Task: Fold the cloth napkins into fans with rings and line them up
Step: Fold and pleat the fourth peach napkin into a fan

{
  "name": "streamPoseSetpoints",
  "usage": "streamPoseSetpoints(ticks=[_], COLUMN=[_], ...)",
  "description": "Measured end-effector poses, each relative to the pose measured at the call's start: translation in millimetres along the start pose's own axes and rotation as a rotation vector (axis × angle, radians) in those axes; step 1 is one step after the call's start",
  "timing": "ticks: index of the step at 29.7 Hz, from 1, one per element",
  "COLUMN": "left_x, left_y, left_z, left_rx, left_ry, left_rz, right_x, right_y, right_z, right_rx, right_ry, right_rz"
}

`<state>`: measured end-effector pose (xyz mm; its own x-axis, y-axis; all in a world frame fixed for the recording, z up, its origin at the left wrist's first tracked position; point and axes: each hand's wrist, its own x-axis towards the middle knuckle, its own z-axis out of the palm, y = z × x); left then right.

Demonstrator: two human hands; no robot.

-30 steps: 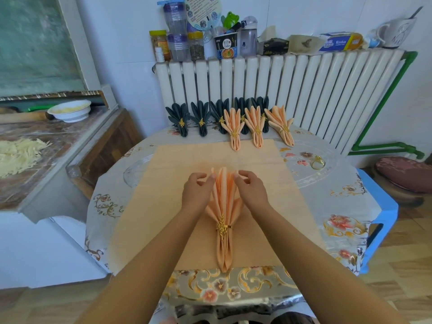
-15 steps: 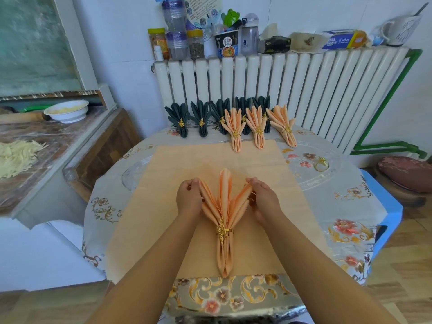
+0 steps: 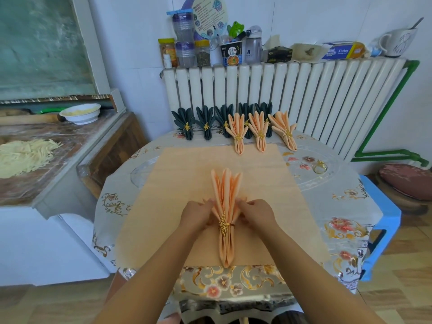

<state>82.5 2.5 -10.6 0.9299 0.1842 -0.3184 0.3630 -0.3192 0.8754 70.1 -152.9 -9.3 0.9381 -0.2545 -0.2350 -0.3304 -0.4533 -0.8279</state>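
Peach napkin fan [image 3: 226, 197] pinched by both hands, spare ring [image 3: 319, 166] right, finished fans [image 3: 236, 127] behind

1. Straight before you a mat [image 3: 177, 183] lies on the desk [image 3: 350, 202], and the napkin fan [image 3: 225, 202] lies at the mat's middle, its tail toward you.
2. Your left hand [image 3: 197, 216] touches the fan's left side and your right hand [image 3: 257, 215] its right, with the ring [image 3: 225, 226] between them.
3. Behind the mat, two rows of finished fans [image 3: 238, 132] stand along the desk's far edge, before the radiator [image 3: 304, 94].
4. A loose ring [image 3: 319, 166] lies on the desk, right of the mat.
5. A counter [image 3: 46, 160] stands to your left, a bowl [image 3: 80, 113] on it.
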Motion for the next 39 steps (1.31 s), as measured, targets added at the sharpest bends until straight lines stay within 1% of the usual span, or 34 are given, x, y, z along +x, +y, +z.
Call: streamPoseSetpoints(ticks=[3, 7, 11, 15, 23, 24, 26, 31, 35, 38, 39], left_x=[-11, -16, -11, 5, 89, 92, 124, 183, 227, 245, 264], left_y=[-2, 2, 8, 20, 77, 79, 90, 107, 122, 131, 136], left_z=[1, 2, 2, 0, 5, 5, 12, 19, 22, 23, 24], left_rx=[-0.002, -0.120, -0.202, -0.283, -0.384, -0.390, -0.386, -0.375, -0.362, -0.348, -0.347], left_ry=[-0.054, -0.112, -0.084, -0.061, -0.038, -0.038, -0.038, -0.038, -0.024, -0.009, -0.007], left_rz=[-0.015, -0.085, -0.093, -0.080, -0.054, -0.059, -0.063, -0.065, -0.074, -0.085, -0.082], right_x=[-9, -15, -11, 2, 91, 94, 127, 179, 221, 239, 258], right_y=[4, 3, -4, -21, -72, -74, -82, -99, -113, -119, -123], right_z=[4, 6, 6, 2, -1, -1, 3, 10, 20, 24, 29], right_rx=[-0.047, -0.011, 0.054, 0.206, 0.398, 0.403, 0.407, 0.431, 0.413, 0.389, 0.387], right_ry=[-0.034, -0.043, -0.024, -0.020, -0.025, -0.027, -0.029, -0.039, -0.023, -0.010, -0.012], right_rz=[0.000, 0.009, 0.001, 0.027, 0.079, 0.088, 0.093, 0.095, 0.060, 0.059, 0.061])
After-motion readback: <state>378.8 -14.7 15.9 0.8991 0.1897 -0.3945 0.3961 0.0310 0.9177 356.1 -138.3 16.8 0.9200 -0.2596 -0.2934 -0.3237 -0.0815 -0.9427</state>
